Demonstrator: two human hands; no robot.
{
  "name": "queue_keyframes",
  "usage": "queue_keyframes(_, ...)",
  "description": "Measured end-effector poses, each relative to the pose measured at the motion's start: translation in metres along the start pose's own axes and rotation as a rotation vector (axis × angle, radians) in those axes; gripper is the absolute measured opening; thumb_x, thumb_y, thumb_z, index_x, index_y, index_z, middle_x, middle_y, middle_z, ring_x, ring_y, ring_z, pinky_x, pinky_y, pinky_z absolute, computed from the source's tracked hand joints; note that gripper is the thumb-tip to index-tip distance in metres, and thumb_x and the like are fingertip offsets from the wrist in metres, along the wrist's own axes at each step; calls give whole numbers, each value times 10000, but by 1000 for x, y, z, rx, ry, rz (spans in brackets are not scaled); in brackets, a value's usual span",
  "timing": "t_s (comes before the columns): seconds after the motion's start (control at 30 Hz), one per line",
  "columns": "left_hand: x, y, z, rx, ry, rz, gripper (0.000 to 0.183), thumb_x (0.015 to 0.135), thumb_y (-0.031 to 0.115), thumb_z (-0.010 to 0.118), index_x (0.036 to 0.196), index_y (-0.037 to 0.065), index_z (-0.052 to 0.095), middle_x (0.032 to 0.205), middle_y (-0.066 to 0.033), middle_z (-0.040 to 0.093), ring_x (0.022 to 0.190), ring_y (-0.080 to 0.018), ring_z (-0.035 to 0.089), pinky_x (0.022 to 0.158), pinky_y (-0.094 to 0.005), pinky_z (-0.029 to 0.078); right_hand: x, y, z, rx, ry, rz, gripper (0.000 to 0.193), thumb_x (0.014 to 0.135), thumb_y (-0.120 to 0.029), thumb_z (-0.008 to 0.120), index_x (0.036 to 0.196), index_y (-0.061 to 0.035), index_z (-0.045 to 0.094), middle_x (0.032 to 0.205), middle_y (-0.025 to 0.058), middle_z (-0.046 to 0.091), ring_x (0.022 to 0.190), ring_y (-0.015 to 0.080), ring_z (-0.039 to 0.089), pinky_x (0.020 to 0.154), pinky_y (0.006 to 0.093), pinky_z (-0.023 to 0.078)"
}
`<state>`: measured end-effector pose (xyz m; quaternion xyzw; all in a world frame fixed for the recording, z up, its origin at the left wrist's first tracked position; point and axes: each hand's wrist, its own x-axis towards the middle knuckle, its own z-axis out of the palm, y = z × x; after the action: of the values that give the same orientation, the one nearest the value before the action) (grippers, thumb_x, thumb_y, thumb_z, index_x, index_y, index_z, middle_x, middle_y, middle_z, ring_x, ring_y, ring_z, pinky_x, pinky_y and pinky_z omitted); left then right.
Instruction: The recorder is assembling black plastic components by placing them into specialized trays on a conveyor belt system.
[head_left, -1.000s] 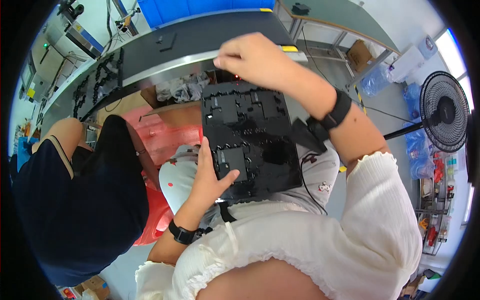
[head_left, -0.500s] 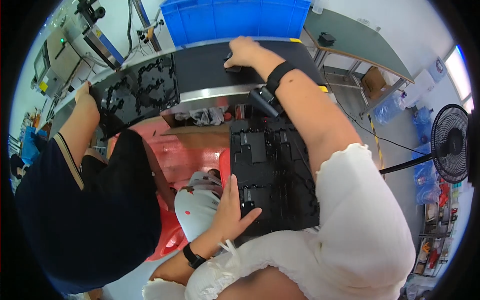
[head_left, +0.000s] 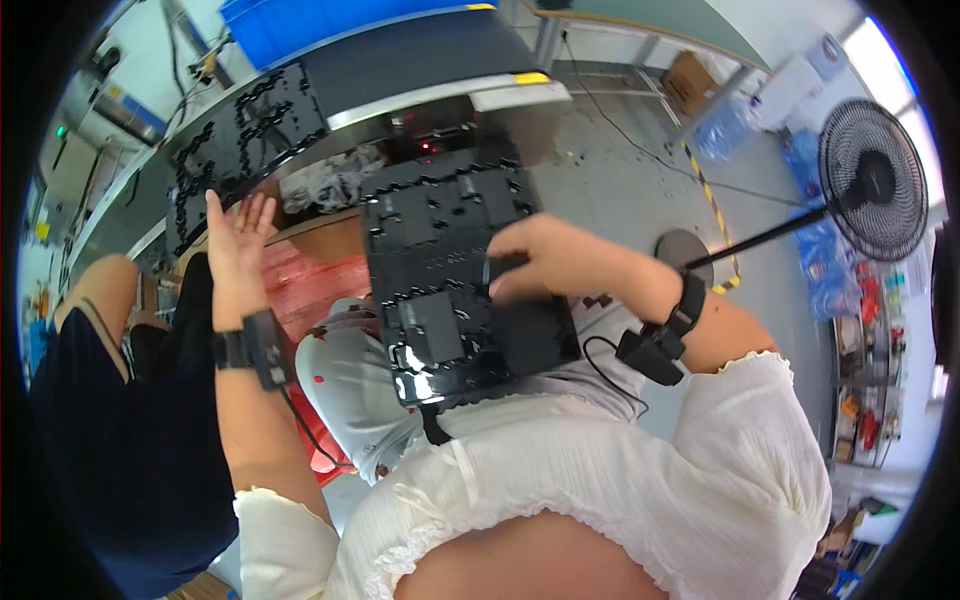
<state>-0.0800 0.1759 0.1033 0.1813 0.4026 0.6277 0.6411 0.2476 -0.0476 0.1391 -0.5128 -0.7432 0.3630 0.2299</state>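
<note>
A black moulded tray (head_left: 450,265) lies across my lap, with flat black rectangular parts (head_left: 430,327) set in its pockets. My right hand (head_left: 540,258) is over the tray's right side, fingers curled and slightly blurred. Between thumb and fingers sits a dark flat part (head_left: 489,270), mostly hidden by the hand. Off to the left, my left hand (head_left: 240,235) is held palm up with fingers spread, holding nothing. It is beside a second black tray (head_left: 250,130) on the conveyor.
A conveyor belt (head_left: 420,60) runs across the far side, with a blue crate (head_left: 290,25) behind it. At my left sits a co-worker in a dark shirt (head_left: 110,440). A standing fan (head_left: 873,180) is on the right, with a cable crossing the floor.
My right hand has come back from the belt to the lap tray with the dark part, which no longer shows on the belt. My left hand has left the lap tray and moved left.
</note>
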Motion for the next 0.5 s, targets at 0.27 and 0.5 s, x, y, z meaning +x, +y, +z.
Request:
queue_keyframes(0.27,4,-5,-11,1135,-408,533,285,967,129,520,1121,-111,517,1112,-123,606,991,-142,554,885,-249,437,-71,10,62,-685,221,-134,541,800,-289,679,1267,-61,527,1291,123,493,1228,286,427,980,462,375)
queue_keyframes(0.5,-32,6,-80,208,-412,-150,304,967,161,514,1214,-17,535,1209,-85,581,1087,-201,556,954,-345,453,-95,18,83,-539,340,-193,434,886,-191,576,1275,-10,506,1373,156,438,1295,288,395,1057,506,309)
